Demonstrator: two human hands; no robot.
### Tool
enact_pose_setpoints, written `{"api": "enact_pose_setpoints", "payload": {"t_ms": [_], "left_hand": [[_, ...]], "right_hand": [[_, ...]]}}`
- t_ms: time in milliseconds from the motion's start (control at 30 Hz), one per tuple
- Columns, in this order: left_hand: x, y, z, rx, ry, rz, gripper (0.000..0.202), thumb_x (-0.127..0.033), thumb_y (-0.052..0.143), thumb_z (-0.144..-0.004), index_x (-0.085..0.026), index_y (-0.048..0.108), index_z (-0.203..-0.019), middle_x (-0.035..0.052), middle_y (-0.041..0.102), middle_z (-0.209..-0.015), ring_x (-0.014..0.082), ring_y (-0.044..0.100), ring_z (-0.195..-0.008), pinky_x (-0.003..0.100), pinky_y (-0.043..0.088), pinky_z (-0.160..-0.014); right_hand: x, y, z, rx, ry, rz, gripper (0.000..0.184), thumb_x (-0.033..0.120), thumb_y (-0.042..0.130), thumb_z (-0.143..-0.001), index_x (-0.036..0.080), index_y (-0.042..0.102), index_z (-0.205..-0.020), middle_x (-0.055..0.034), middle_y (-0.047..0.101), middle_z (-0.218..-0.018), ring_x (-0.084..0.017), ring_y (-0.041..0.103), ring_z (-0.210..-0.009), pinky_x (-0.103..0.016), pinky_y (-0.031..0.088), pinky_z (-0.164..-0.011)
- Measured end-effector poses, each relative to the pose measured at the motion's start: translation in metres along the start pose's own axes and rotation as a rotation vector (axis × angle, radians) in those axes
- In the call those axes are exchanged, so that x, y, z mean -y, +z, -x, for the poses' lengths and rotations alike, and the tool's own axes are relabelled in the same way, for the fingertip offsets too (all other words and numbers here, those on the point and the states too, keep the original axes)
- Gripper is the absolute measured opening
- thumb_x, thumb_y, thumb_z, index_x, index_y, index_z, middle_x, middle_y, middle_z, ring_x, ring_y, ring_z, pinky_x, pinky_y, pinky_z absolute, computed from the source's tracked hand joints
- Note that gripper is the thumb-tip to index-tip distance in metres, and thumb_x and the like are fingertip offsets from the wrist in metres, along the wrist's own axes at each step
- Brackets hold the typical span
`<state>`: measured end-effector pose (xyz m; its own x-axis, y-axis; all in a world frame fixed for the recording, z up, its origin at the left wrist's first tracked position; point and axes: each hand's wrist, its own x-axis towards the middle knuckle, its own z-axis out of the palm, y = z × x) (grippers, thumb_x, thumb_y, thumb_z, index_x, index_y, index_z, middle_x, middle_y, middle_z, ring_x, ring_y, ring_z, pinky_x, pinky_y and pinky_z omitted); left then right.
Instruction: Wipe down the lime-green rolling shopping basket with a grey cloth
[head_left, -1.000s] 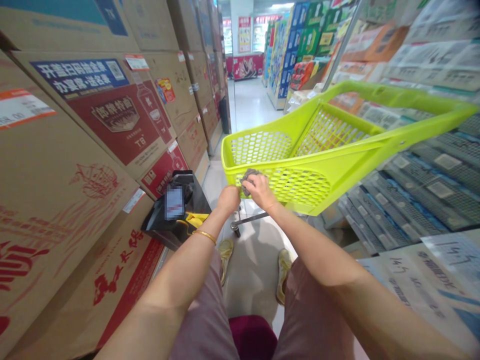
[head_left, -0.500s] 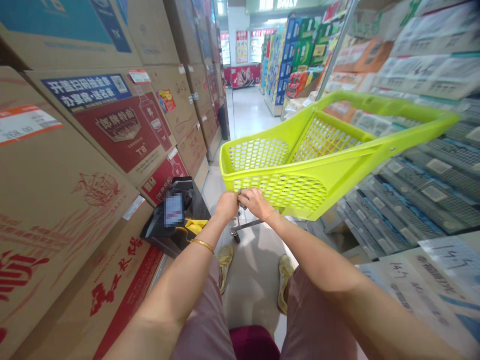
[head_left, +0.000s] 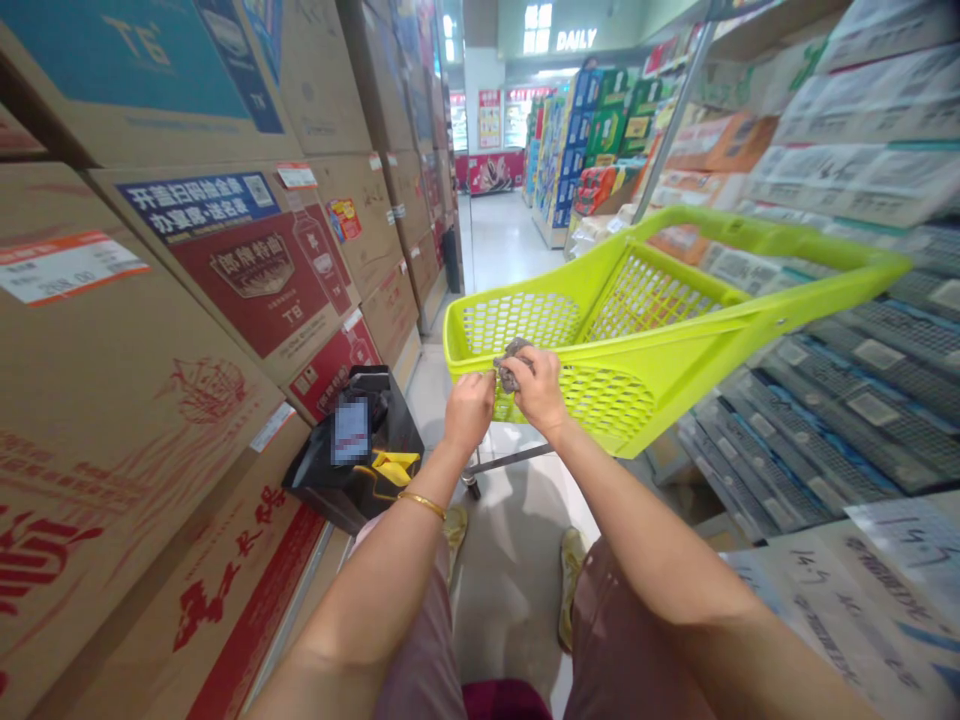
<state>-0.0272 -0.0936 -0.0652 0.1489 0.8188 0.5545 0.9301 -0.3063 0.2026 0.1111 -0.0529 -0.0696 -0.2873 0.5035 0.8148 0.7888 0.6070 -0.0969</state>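
Note:
A lime-green plastic shopping cart (head_left: 675, 330) stands in the aisle in front of me, its near end wall facing me. My right hand (head_left: 538, 390) is closed on a small grey cloth (head_left: 511, 362) and presses it against that wall just below the rim. My left hand (head_left: 469, 406), a gold bangle on its wrist, is closed beside it and touches the cloth's left edge and the cart wall.
Stacked cardboard cartons (head_left: 187, 330) with price tags line the left side. A black bag (head_left: 358, 440) with yellow straps sits on the floor by them. Boxed goods (head_left: 840, 330) fill the shelves on the right. The tiled aisle (head_left: 499, 225) runs ahead to more shelves.
Both hands with the cloth dipped to the cart wall's lower edge, then rose again to just below the rim. The view tilted up slightly.

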Motion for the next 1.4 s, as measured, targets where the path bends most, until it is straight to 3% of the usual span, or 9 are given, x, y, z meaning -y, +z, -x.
{"api": "enact_pose_setpoints", "payload": {"t_ms": [267,533,733,867,1133,1233,1400], "left_hand": [[0.002,0.013,-0.008,0.052,-0.047,-0.056,0.025,-0.011,0.038,-0.090,-0.012,0.062,-0.096,0.0090,0.061,-0.085,0.0191,0.054,-0.083,0.030,0.044,-0.078],[0.014,0.021,-0.010,0.015,-0.010,-0.018,0.027,-0.015,0.038,-0.092,-0.014,0.061,-0.105,0.0084,0.061,-0.087,0.0190,0.054,-0.085,0.031,0.044,-0.080],[0.016,0.020,-0.010,0.016,-0.001,-0.031,0.028,-0.017,0.038,-0.094,-0.014,0.061,-0.108,0.0085,0.062,-0.087,0.0186,0.055,-0.086,0.030,0.043,-0.082],[0.016,0.018,-0.008,0.020,-0.014,-0.031,0.028,-0.018,0.037,-0.094,-0.014,0.061,-0.108,0.0083,0.063,-0.089,0.0183,0.055,-0.086,0.030,0.043,-0.083],[0.010,0.012,-0.006,0.054,-0.049,-0.026,0.029,-0.019,0.036,-0.095,-0.013,0.061,-0.109,0.0088,0.063,-0.090,0.0186,0.055,-0.088,0.029,0.043,-0.083],[0.009,0.011,-0.004,0.047,-0.042,-0.046,0.028,-0.016,0.037,-0.093,-0.014,0.062,-0.104,0.0082,0.062,-0.087,0.0186,0.055,-0.086,0.030,0.043,-0.081],[0.010,0.010,-0.003,0.052,-0.030,-0.048,0.027,-0.009,0.037,-0.089,-0.012,0.062,-0.099,0.0097,0.061,-0.089,0.0196,0.054,-0.087,0.031,0.043,-0.082]], "right_hand": [[-0.003,0.009,0.000,0.072,-0.009,0.028,0.032,0.016,0.040,-0.090,0.028,0.066,-0.105,-0.0057,0.055,-0.105,-0.020,0.041,-0.095,-0.033,0.033,-0.086],[-0.004,0.036,0.043,0.282,-0.120,0.122,0.027,0.019,0.045,-0.090,0.031,0.064,-0.105,-0.0050,0.057,-0.104,-0.020,0.039,-0.092,-0.032,0.031,-0.080],[-0.003,0.035,0.055,0.416,-0.213,0.111,0.024,0.022,0.043,-0.093,0.028,0.064,-0.103,-0.0046,0.057,-0.108,-0.020,0.040,-0.091,-0.032,0.031,-0.080],[0.002,0.025,0.039,0.349,-0.148,0.071,0.029,0.019,0.042,-0.092,0.029,0.063,-0.108,-0.0044,0.056,-0.111,-0.020,0.040,-0.094,-0.032,0.031,-0.081],[0.004,-0.001,-0.001,-0.017,0.089,0.009,0.030,0.016,0.040,-0.089,0.024,0.064,-0.103,-0.0072,0.051,-0.105,-0.021,0.040,-0.095,-0.033,0.033,-0.085],[0.005,0.004,0.001,-0.020,0.062,0.012,0.030,0.015,0.041,-0.088,0.024,0.064,-0.104,-0.0068,0.051,-0.105,-0.020,0.040,-0.095,-0.033,0.034,-0.085],[0.008,0.026,0.019,0.095,-0.001,0.053,0.031,0.016,0.042,-0.089,0.029,0.065,-0.103,-0.0060,0.053,-0.101,-0.020,0.039,-0.091,-0.034,0.033,-0.083]]}}
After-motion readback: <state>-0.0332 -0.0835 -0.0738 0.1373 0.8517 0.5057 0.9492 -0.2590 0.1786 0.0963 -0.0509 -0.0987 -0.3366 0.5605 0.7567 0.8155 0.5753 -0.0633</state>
